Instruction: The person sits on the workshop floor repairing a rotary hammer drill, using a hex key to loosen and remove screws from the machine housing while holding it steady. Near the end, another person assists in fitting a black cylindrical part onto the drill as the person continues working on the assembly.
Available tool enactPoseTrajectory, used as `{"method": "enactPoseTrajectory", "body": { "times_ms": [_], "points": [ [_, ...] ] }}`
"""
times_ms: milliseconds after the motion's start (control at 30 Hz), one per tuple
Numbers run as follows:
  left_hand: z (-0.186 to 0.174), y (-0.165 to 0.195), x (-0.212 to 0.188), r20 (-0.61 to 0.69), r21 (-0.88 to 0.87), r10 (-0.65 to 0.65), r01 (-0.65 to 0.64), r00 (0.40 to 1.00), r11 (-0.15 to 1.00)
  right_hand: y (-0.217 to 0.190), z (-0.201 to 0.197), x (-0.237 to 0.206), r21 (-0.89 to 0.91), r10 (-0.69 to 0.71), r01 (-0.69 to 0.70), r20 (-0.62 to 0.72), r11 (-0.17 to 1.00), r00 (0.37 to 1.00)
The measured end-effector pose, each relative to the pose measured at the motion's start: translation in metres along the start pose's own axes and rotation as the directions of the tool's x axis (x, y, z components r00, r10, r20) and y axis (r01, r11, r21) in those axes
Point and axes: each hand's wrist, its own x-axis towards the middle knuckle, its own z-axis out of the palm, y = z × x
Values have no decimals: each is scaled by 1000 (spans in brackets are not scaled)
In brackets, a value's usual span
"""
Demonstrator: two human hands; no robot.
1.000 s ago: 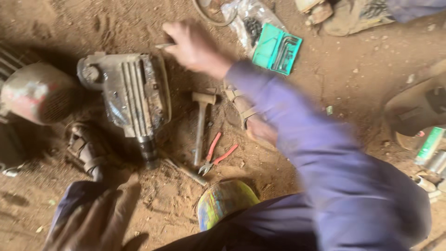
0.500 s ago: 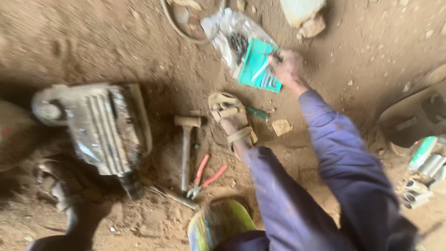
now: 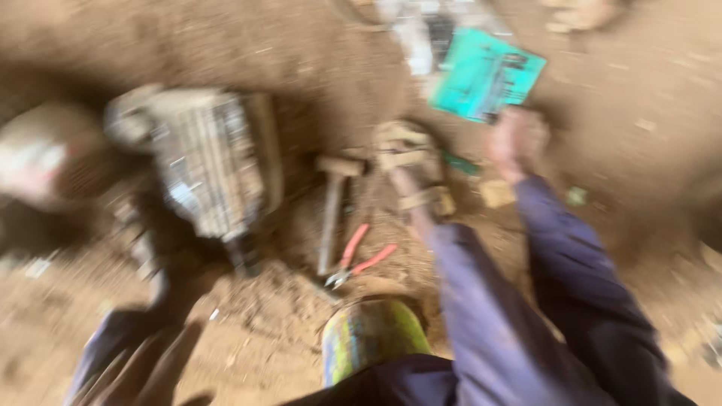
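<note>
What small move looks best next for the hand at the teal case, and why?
Probably draw the teal case back toward the body. The right hand is at its near edge with the arm fully outstretched, and the case is tilted, though blur hides the grip. The left hand is not clearly visible. The hammer and red-handled pliers lie closer in.

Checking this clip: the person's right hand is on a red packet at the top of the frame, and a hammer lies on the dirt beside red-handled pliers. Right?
Not quite. In the head view the packet under the right hand is teal green, not red. The hammer does lie on the dirt beside the red-handled pliers.
</note>
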Motion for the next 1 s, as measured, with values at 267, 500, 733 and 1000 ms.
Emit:
{"method": "enactPoseTrajectory", "body": {
  "times_ms": [267, 500, 733, 1000],
  "points": [
    [-76, 53, -2, 114, -52, -77, 83, 991, 995, 38, -104, 57, 77, -25, 28, -44, 997, 999],
    [-172, 96, 86, 306, -189, -68, 131, 950, 973, 10, -246, 104, 193, -488, 480, -5, 856, 873],
    [-135, 59, 233, 133, -461, 27, 38, 991, 886, -176, -301, 122, 679, -913, 723, -201, 131, 355],
    [-91, 47, 274, 224, -767, -21, 189, 974, 614, -196, -275, 147, 681, -813, 721, -346, 125, 468]
  ]
}}
